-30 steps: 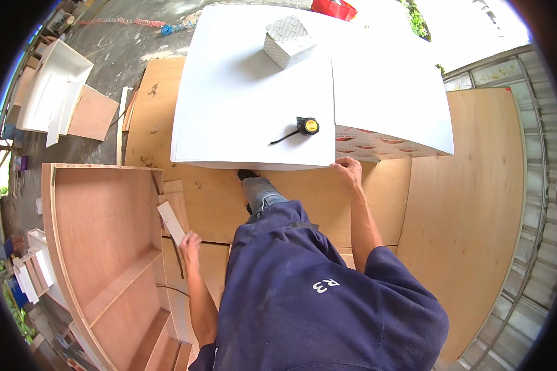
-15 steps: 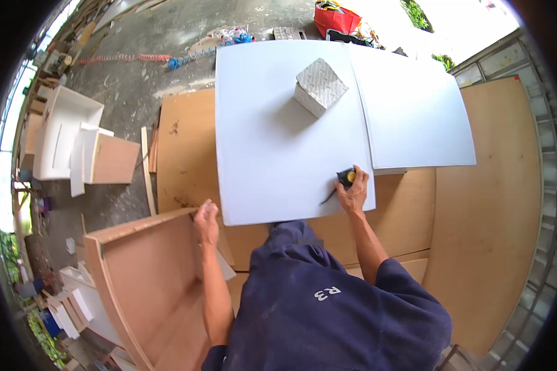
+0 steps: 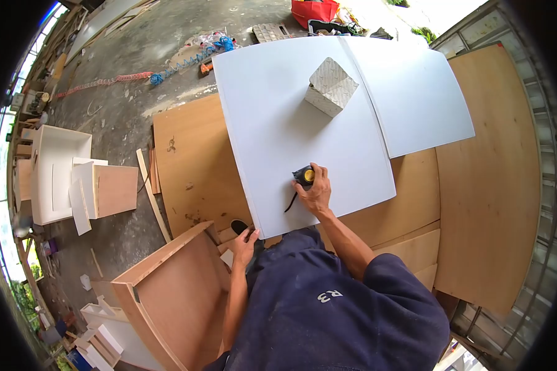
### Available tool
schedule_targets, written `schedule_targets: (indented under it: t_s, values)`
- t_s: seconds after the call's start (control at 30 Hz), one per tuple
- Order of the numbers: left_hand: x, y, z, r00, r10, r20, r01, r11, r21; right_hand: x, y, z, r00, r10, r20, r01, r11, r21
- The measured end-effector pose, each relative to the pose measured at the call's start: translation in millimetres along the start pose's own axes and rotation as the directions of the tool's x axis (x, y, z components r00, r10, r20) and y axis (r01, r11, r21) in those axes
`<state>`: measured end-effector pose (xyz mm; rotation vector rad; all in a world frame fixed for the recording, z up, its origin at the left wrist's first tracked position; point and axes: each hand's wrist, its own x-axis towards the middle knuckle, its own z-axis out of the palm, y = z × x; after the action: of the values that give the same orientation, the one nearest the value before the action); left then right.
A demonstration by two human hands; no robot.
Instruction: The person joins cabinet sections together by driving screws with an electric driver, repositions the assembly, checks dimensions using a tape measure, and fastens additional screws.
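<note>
My right hand (image 3: 315,195) is closed around a black tape measure (image 3: 304,175) with a yellow disc. It is above the near part of a white panel (image 3: 278,136), and a dark strap dangles from the tape measure. My left hand (image 3: 244,248) is at the panel's near left corner, thumb and fingers bent together. Whether it pinches the edge or something small is unclear. A grey-white patterned block (image 3: 332,86) rests on the panel's far half. A second white panel (image 3: 414,102) adjoins on the right.
An open wooden box frame (image 3: 179,278) stands at my left, near my forearm. Brown boards (image 3: 195,161) lie under and around the white panels. Farther left are white cabinet parts (image 3: 59,151). A coiled air hose (image 3: 192,67) and a red bag (image 3: 312,11) are beyond.
My right hand has moved left across the panel with the tape measure. My left hand has come to the panel's near left corner. The view has turned somewhat.
</note>
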<state>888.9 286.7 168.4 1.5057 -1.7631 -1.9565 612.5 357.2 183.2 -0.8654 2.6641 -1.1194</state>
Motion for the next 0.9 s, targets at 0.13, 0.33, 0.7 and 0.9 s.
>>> schedule_targets:
  t_s: [0.13, 0.33, 0.7, 0.9]
  values:
    - [14, 8, -26, 0.991, -0.023, 0.134, -0.002, 0.983, 0.183, -18, -44, 41, 0.996, -0.089, -0.004, 0.089, 0.996, -0.031]
    - [34, 39, -45, 0.955, 0.116, 0.274, -0.232, 0.866, 0.443, -29, -65, 71, 0.983, -0.115, -0.145, 0.087, 0.978, -0.188]
    - [57, 45, -44, 0.508, 0.29, 0.811, -0.77, -0.27, 0.578, -31, -68, 72, 0.976, -0.12, -0.18, 0.073, 0.966, -0.248]
    - [123, 80, -65, 0.391, 0.298, 0.871, -0.824, -0.309, 0.475, -28, -68, 73, 0.976, -0.087, -0.199, 0.034, 0.966, -0.255]
